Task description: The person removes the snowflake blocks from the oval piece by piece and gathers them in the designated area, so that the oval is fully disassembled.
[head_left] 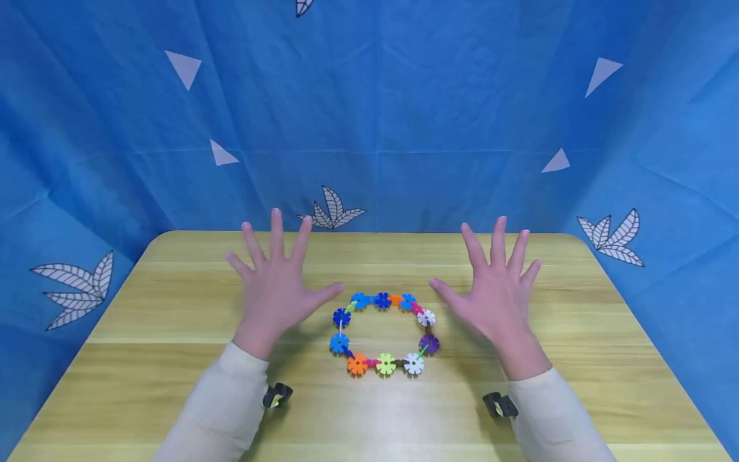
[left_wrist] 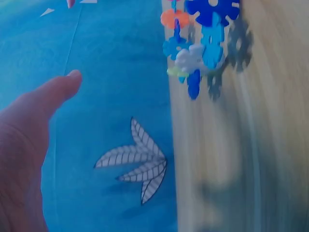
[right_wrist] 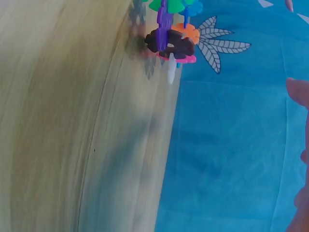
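Observation:
A closed ring of linked plastic snowflake discs (head_left: 385, 364) lies on the wooden table, with blue, orange, lime, white and purple discs joined by others set on edge. To its left my left hand (head_left: 274, 295) is held over the table, fingers spread, touching nothing. On the other side my right hand (head_left: 499, 298) is spread the same way, its thumb pointing toward the ring. Part of the ring shows at the top of the left wrist view as a dark blue disc (left_wrist: 212, 10), and in the right wrist view as a purple disc (right_wrist: 164, 29).
The light wooden table (head_left: 190, 398) ends at a blue cloth (head_left: 381, 115) printed with white triangles and leaves, which hangs behind and at both sides. A small black device (head_left: 278, 395) sits at the left cuff, and another black device (head_left: 500, 405) at the right.

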Demonstrator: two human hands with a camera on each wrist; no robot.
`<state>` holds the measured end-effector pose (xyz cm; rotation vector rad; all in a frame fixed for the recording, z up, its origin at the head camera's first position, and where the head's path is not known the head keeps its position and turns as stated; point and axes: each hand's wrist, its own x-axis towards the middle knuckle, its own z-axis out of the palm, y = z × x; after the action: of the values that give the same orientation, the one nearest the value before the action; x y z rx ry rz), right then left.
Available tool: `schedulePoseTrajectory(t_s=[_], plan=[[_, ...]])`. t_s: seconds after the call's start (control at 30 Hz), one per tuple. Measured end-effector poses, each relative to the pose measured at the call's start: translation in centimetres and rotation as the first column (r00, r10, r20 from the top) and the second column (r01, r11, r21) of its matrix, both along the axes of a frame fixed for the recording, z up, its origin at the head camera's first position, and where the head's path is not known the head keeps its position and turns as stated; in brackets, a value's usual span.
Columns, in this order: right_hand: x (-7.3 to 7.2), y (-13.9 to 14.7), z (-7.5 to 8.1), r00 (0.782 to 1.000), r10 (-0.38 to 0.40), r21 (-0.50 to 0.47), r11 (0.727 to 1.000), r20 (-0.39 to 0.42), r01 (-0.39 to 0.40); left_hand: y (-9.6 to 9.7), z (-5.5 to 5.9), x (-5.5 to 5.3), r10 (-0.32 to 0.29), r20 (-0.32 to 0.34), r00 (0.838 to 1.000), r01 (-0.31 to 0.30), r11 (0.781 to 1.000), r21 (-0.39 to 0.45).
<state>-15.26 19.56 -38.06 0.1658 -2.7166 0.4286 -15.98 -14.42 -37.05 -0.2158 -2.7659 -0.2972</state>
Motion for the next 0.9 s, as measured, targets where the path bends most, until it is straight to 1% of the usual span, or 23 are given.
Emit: schedulePoseTrajectory(t_s=[0.1,0.17,0.23,0.33,0.43,0.53,0.6,0.67,0.77,0.83,0.9], plan=[[-0.5,-0.3,-0.3,1.0,0.03,-0.006,1.0,-0.001,-0.03,0.9,-0.3,-0.6,-0.019,0.023,1.0,0.019,1.0,-0.011],[-0.8,-0.7,-0.8,0.998,0.058,-0.015,0.998,-0.003,-0.058,1.6,-0.5,-1.0,-0.033,0.043,0.999,0.034,0.999,-0.019],[-1.1,-1.2,-1.3,0.995,0.095,-0.034,0.995,-0.012,-0.096,2.3,-0.8,-1.3,-0.058,0.059,0.997,0.058,0.998,-0.008],[-1.5,-2.0,-2.2,0.986,0.166,-0.081,0.982,-0.032,-0.168,3.4,-1.3,-1.7,-0.1,0.083,0.992,0.099,0.995,0.014],[-1.8,-2.9,-3.0,0.972,0.231,-0.135,0.963,-0.037,-0.233,4.4,-2.2,-2.0,-0.151,0.119,0.981,0.144,0.988,0.06],[-2.0,-3.5,-3.6,0.96,0.279,-0.188,0.943,0.001,-0.274,5.2,-3.0,-2.2,-0.205,0.168,0.964,0.181,0.972,0.146],[-2.1,-3.8,-4.1,0.952,0.305,-0.234,0.928,0.032,-0.29,5.7,-3.6,-2.3,-0.251,0.184,0.95,0.208,0.952,0.223],[-2.3,-4.0,-4.5,0.939,0.338,-0.292,0.906,0.061,-0.307,6.1,-4.1,-2.4,-0.288,0.205,0.936,0.221,0.929,0.296],[-2.6,-4.2,-5.1,0.918,0.386,-0.373,0.868,0.092,-0.328,6.6,-4.7,-2.4,-0.333,0.242,0.911,0.226,0.897,0.381],[-2.8,-4.4,-5.5,0.905,0.41,-0.411,0.849,0.115,-0.332,6.9,-5.2,-2.5,-0.345,0.279,0.896,0.214,0.886,0.411],[-2.8,-4.5,-5.9,0.897,0.421,-0.44,0.837,0.136,-0.326,7.1,-5.5,-2.5,-0.361,0.305,0.881,0.211,0.878,0.429]])
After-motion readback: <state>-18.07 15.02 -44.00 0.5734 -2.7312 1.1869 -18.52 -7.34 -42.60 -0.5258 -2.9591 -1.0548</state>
